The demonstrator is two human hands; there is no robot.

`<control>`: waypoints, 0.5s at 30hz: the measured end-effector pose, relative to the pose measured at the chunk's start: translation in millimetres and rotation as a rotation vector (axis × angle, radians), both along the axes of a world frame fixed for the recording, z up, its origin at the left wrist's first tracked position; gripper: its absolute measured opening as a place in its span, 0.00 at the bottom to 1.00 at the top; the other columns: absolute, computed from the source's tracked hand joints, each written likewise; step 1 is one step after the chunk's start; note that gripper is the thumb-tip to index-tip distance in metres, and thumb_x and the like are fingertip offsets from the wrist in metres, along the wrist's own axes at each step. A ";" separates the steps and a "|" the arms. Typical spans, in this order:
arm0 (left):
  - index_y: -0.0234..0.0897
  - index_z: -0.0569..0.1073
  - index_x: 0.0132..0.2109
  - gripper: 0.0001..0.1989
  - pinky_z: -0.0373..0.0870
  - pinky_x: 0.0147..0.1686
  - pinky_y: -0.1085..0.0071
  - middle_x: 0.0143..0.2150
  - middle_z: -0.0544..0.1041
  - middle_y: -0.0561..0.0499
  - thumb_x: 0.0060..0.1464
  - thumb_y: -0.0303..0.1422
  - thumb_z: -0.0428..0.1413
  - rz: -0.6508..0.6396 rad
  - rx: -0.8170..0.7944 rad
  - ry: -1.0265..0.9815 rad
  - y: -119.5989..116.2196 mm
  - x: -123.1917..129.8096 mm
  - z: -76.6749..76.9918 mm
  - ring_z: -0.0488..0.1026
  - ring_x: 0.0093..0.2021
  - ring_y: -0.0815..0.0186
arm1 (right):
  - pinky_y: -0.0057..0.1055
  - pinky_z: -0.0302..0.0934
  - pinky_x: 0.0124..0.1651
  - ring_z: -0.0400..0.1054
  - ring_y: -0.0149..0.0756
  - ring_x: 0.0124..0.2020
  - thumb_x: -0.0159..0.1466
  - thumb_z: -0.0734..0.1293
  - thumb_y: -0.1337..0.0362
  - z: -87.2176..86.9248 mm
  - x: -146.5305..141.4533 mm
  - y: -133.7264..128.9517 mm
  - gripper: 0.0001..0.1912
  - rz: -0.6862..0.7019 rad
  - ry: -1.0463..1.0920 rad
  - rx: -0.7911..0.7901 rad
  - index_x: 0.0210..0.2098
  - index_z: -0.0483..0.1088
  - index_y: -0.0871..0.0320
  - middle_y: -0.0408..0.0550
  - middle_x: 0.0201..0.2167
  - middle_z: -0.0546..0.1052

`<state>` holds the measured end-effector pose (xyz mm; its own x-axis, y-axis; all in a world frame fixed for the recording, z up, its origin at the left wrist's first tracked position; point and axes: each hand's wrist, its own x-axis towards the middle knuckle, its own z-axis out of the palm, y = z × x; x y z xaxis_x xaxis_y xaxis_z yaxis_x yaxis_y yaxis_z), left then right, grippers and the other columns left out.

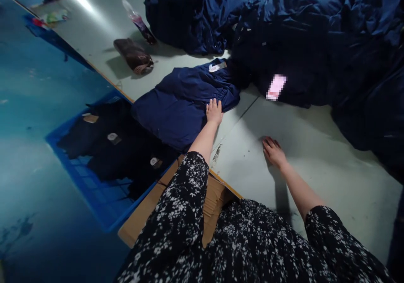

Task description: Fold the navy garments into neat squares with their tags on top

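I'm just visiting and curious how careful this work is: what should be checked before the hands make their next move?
1. Left hand on the blue garment: ok.
2. Right hand free of cloth: ok, it is at the bare table.
3. Garment smooth: not ok, it is creased.
4. White label in view: ok, though its print is too small to read.
5. Bottle apart from that garment: ok.
6. Underside of the garment clean: cannot tell, it is hidden.
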<state>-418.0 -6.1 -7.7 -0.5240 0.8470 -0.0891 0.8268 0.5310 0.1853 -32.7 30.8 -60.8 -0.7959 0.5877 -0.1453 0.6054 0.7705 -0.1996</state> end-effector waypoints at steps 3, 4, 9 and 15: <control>0.30 0.57 0.75 0.36 0.54 0.73 0.55 0.78 0.52 0.34 0.65 0.31 0.57 0.088 0.000 -0.137 11.4 -14.8 -13.9 0.53 0.77 0.51 | 0.51 0.46 0.76 0.52 0.47 0.75 0.74 0.55 0.59 -15.3 6.0 2.2 0.28 -0.021 0.077 -0.003 0.69 0.66 0.58 0.56 0.74 0.61; 0.31 0.61 0.74 0.32 0.56 0.72 0.57 0.77 0.55 0.35 0.65 0.30 0.56 0.118 0.024 -0.187 12.8 -19.9 -19.1 0.57 0.75 0.52 | 0.51 0.45 0.77 0.52 0.47 0.75 0.74 0.55 0.59 -18.7 7.5 2.8 0.28 -0.025 0.104 -0.002 0.69 0.67 0.58 0.56 0.74 0.61; 0.33 0.80 0.56 0.16 0.67 0.64 0.60 0.60 0.79 0.39 0.66 0.29 0.53 0.230 0.377 -0.361 10.0 -51.6 -30.2 0.74 0.63 0.56 | 0.53 0.45 0.77 0.50 0.48 0.76 0.73 0.56 0.58 -26.9 10.9 4.7 0.29 -0.015 0.183 -0.028 0.71 0.65 0.55 0.52 0.74 0.61; 0.35 0.79 0.43 0.17 0.73 0.55 0.64 0.40 0.81 0.45 0.71 0.40 0.50 0.212 0.930 -0.210 2.9 -59.8 24.3 0.79 0.49 0.60 | 0.52 0.47 0.76 0.52 0.47 0.75 0.72 0.59 0.58 -29.1 12.5 9.2 0.27 -0.036 0.249 -0.075 0.68 0.69 0.54 0.52 0.73 0.64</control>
<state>-477.8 -3.2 16.6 -0.7237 0.5162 0.4580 0.6330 0.2322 0.7385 -20.2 40.0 -89.9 -0.7915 0.6112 0.0079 0.5572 0.7267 -0.4018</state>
